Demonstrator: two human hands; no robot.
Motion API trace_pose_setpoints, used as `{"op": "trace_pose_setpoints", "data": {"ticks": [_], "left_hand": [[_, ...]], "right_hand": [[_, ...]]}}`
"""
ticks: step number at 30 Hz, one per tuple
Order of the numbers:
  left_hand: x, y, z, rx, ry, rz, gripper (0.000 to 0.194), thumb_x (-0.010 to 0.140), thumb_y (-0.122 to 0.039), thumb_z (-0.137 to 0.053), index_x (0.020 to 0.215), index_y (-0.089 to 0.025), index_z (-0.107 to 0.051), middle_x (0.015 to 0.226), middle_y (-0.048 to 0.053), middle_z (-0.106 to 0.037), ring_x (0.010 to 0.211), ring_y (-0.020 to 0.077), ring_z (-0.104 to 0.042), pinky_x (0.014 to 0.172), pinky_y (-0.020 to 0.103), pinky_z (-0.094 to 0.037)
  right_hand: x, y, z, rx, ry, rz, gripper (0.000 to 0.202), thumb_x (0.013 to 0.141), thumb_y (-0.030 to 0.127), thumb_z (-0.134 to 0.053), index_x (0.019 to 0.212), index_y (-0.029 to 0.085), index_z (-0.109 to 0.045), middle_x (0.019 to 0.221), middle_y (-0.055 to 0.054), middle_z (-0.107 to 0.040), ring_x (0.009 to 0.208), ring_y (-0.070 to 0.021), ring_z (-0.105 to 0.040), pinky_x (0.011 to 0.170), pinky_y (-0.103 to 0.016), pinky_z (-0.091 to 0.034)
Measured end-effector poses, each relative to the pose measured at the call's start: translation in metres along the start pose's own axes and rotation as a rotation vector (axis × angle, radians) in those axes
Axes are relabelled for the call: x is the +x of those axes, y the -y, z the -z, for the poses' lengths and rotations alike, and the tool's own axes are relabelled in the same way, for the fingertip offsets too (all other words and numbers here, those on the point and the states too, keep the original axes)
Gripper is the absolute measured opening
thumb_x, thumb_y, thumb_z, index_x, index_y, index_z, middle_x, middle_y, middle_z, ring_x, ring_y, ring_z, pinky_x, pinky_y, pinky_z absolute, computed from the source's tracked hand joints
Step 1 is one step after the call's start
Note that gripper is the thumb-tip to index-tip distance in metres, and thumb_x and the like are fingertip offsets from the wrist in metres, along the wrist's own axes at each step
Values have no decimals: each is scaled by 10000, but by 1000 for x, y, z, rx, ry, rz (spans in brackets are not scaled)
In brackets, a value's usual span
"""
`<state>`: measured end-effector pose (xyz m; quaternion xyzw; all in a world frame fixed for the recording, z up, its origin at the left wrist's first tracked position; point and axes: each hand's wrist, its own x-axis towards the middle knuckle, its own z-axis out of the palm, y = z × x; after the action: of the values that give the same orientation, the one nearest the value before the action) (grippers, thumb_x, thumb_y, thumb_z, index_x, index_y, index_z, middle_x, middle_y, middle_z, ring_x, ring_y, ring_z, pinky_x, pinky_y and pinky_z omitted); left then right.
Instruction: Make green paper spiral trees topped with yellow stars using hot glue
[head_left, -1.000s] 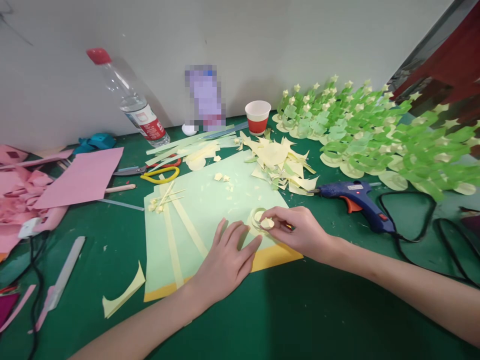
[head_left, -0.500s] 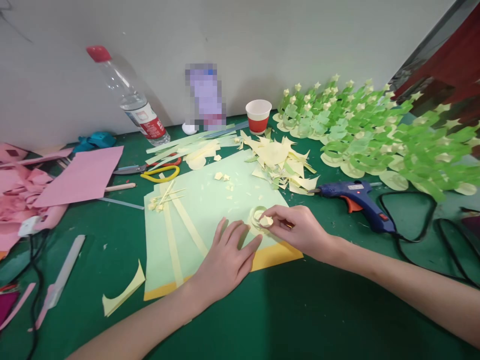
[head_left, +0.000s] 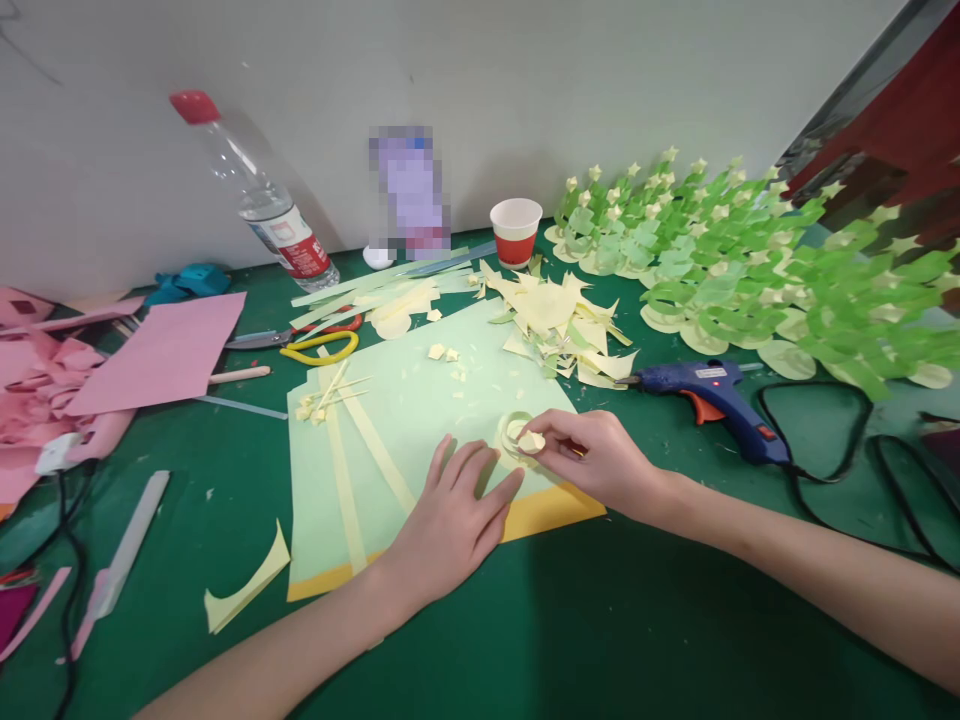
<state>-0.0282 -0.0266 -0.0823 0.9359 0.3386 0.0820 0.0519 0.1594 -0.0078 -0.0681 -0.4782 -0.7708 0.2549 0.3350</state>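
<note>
So from my end, the big one's the green tabletop (head_left: 637, 610), which shows between the pale green paper sheet (head_left: 420, 400) and me. The crowd of green paper plants with yellow stars (head_left: 750, 270) stands beyond the sheet, off to its right. The sheet's near edge shows an orange-yellow strip (head_left: 555, 512). My left hand (head_left: 461, 510) is palm-down over that edge, fingers loosely spread, gripping nothing. My right hand (head_left: 607, 455) comes over the sheet's right edge, thumb and fingers pinching the piece. The blue glue gun (head_left: 697, 385) lies right of the sheet, nozzle toward it. The pale green paper ring (head_left: 514, 430) is on the sheet's right part, touching or just beside the small pale yellow paper piece (head_left: 532, 442). That piece sticks out leftward from my fingertips; can't tell its long axis, honestly.
</note>
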Motion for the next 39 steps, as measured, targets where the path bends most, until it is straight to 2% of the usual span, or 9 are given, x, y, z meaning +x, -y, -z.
{"op": "trace_pose_setpoints", "data": {"ticks": [14,23,39], "left_hand": [[-1,0,1,-6,-8,0,306,859,-189,-362,1126,-212,-511,1095,117,-515,1091,258,-413,943,549,-300],[0,-1,0,-5,-5,0,306,862,-188,-355,1125,-208,-510,1094,118,-514,1090,256,-411,944,551,-299],[0,0,1,8,-8,-2,309,864,-192,-350,1130,-204,-506,1085,119,-519,1086,257,-413,937,550,-308]], "right_hand": [[-1,-1,0,-5,14,4,157,767,228,-461,732,149,-592,424,55,-427,374,-48,-325,378,-150,-250],[0,0,0,2,-6,20,141,723,169,-458,713,131,-594,425,50,-440,378,-44,-328,376,-140,-263],[0,1,-1,0,-19,33,134,711,154,-463,704,123,-593,425,48,-452,376,-39,-338,373,-128,-269]]}}
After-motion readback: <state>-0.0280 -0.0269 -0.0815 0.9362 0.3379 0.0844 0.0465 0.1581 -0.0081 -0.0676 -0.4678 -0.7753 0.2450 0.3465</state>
